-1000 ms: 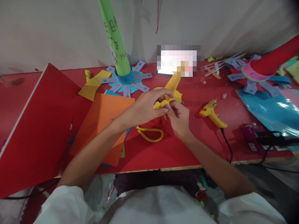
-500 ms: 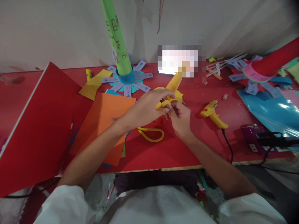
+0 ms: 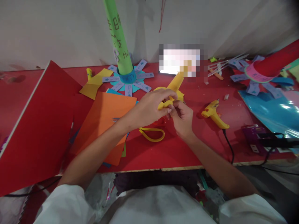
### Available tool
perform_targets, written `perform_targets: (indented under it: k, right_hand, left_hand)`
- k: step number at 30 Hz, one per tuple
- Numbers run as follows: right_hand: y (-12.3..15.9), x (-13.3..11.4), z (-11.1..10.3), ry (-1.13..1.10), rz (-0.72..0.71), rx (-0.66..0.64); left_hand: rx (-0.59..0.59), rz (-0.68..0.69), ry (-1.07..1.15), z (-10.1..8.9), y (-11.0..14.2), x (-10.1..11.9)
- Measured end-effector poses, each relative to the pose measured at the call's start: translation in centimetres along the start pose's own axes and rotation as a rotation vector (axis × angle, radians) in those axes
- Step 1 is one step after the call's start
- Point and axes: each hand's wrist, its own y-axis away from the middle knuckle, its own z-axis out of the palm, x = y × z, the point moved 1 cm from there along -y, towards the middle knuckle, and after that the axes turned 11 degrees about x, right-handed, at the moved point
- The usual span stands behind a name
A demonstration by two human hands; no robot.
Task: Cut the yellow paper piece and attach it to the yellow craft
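Sleeves: white sleeves point(image 3: 65, 202) sit at the near edge of the view, with both bare forearms reaching forward over the red table point(image 3: 177, 149).
Loop: a yellow paper loop point(image 3: 152, 134) lies flat on the table just in front of the hands, beside a small red piece that is partly hidden.
Left hand: the left hand point(image 3: 149, 107) is curled, fingers closed from above on a yellow paper strip point(image 3: 163, 104), pinching its near end.
Right hand: the right hand point(image 3: 182, 116) is closed too, thumb and fingertips meeting the left hand's on the same strip.
Strip: it is held just above the table, at the middle, and joins a yellow paper craft point(image 3: 175, 85) that rises behind the hands.
Left side: an orange sheet point(image 3: 105, 121) lies under the left forearm; a large red sheet point(image 3: 37, 124) overhangs the table's left edge.
Right side: a yellow glue gun point(image 3: 214, 114) rests near the right hand, apart from it, its black cord running to the near edge; a blue sheet point(image 3: 268, 109) lies further right.
Far: a green paper tube point(image 3: 118, 37) stands upright in a blue collar ringed with purple tabs; a red tube point(image 3: 275, 62) lies tilted at the far right.
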Motion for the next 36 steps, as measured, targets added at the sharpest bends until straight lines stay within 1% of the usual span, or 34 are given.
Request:
perform_targets:
  k: [11, 16, 20, 23, 25, 28, 30, 32, 34, 36]
  right_hand:
    - [0.0, -0.3, 0.0, 0.051, -0.017, -0.002]
    - [0.1, -0.6, 0.0, 0.064, -0.053, -0.021]
    - [0.1, -0.5, 0.0, 0.067, -0.017, -0.002]
    - [-0.1, -0.2, 0.0, -0.018, 0.047, 0.007]
    - [-0.1, -0.2, 0.0, -0.047, 0.07, -0.005]
    - [0.1, -0.6, 0.1, -0.025, 0.068, -0.072]
    - [0.3, -0.9, 0.2, 0.003, 0.014, -0.157]
    - [0.6, -1.2, 0.3, 0.049, -0.074, -0.276]
    - [0.9, -1.1, 0.4, 0.127, -0.167, -0.411]
    - [1.2, -0.7, 0.6, 0.225, -0.261, -0.521]
  left_hand:
    - [-0.006, 0.015, 0.045, 0.0, -0.1, -0.2]
    - [-0.04, -0.048, 0.08, -0.6, -0.2, -0.6]
    - [-0.01, -0.096, 0.102, -1.4, -0.6, -1.6]
    - [0.06, -0.118, 0.082, -1.9, -1.2, -3.8]
    - [0.127, -0.171, 0.033, -2.4, -1.6, -6.0]
    - [0.216, -0.287, -0.053, -3.5, -2.0, -9.9]
    - [0.274, -0.325, -0.167, -4.2, -2.0, -12.3]
    - [0.308, -0.35, -0.233, -4.6, -1.9, -14.0]
    - [0.345, -0.37, -0.27, -4.9, -1.8, -15.1]
    - [0.404, -0.347, -0.336, -5.1, -1.7, -15.4]
